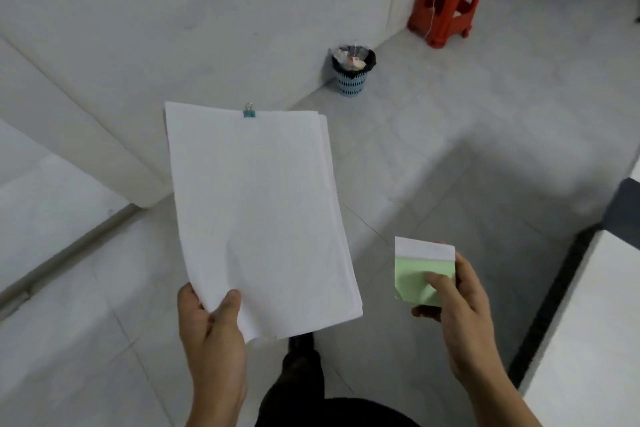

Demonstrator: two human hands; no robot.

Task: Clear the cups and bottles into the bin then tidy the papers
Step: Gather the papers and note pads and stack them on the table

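Standing on a pale grey tiled floor, we've got both hands full of paper. Off to our right is the corner of a white surface with a dark edge. The biggest thing we're carrying is the stack of white paper sheets, held out in front of us, up off the floor. Far back by the wall sits a red plastic stool. Closer along that wall is the small blue slotted bin with a black liner, stuffed with crumpled rubbish and well apart from us. Our left hand grips the stack's near corner, thumb on top. Our right hand pinches a little green sticky-note pad, thumb pressed on its face, fingers curled beneath. A tiny teal binder clip bites the stack's far edge.
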